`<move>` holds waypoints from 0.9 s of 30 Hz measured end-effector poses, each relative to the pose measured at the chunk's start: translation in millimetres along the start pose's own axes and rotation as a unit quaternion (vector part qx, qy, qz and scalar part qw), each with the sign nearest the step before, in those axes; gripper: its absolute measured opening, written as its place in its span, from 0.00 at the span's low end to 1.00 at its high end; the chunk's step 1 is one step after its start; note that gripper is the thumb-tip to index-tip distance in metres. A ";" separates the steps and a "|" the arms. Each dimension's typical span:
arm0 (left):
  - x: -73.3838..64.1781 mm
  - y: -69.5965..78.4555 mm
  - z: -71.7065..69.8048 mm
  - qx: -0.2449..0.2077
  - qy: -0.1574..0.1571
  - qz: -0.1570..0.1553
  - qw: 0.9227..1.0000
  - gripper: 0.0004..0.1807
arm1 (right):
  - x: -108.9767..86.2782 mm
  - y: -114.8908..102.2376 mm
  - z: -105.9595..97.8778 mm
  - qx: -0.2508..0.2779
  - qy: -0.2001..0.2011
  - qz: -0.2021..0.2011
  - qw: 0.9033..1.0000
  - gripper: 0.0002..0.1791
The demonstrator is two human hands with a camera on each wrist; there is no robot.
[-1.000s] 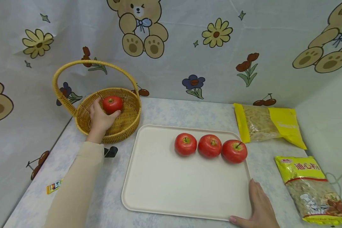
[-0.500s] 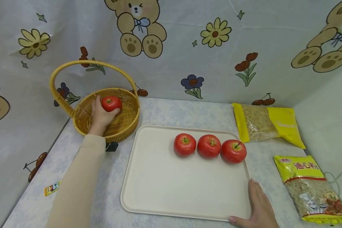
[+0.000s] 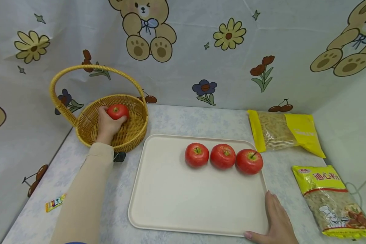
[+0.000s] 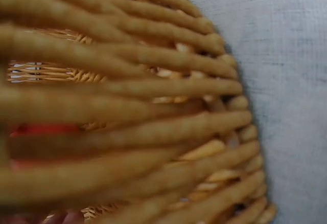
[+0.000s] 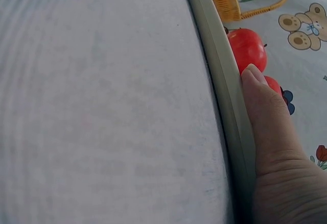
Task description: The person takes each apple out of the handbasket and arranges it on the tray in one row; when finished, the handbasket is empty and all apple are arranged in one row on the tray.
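Note:
My left hand [image 3: 107,126] reaches into a yellow wicker basket [image 3: 133,140] at the back left and grips a red apple [image 3: 118,111], thumb on its near right side and fingers at its left. In the left wrist view the basket weave [image 4: 127,132] fills most of the picture, with red showing through the gaps. Three more red apples [image 3: 196,155] stand in a row on the cream tray [image 3: 183,200], toward its back right. At the tray's front right corner rests my right hand [image 3: 276,222], fingers straight along the side and thumb [image 5: 271,116] against the rim.
Two yellow pasta bags, one at the back [image 3: 285,132] and one at the front [image 3: 332,203], lie right of the tray. A small wrapped packet [image 3: 55,203] lies left of my left sleeve. The basket's tall handle [image 3: 100,67] arches up before the printed cloth backdrop.
My left fingers have closed further round the apple in the basket. My right hand stays at the tray corner, while the whole head view drifts slightly.

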State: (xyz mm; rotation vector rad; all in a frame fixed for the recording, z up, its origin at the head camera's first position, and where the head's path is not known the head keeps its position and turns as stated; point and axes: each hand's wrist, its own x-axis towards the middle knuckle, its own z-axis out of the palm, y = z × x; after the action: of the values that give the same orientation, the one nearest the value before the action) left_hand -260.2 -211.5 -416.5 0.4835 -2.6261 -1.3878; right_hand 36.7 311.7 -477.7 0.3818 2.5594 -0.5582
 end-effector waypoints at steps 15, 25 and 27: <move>-0.4 0.8 -3.4 0.053 -0.043 -0.004 0.998 0.53 | 0.5 -2.3 -0.9 0.001 -0.007 0.011 1.000 0.88; -16.5 13.4 -11.9 0.048 -0.039 0.038 0.997 0.53 | -0.1 -0.7 -0.4 0.007 -0.002 0.003 1.000 0.88; -24.7 20.4 -16.5 0.039 -0.035 0.047 0.997 0.53 | 0.1 -0.5 -0.6 0.006 -0.002 0.004 1.000 0.88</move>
State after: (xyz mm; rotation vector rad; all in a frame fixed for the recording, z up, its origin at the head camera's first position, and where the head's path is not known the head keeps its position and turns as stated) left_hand -237.2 -205.3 -389.6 0.3207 -2.7295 -1.3012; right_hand 36.3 311.6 -477.2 0.3928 2.5501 -0.5712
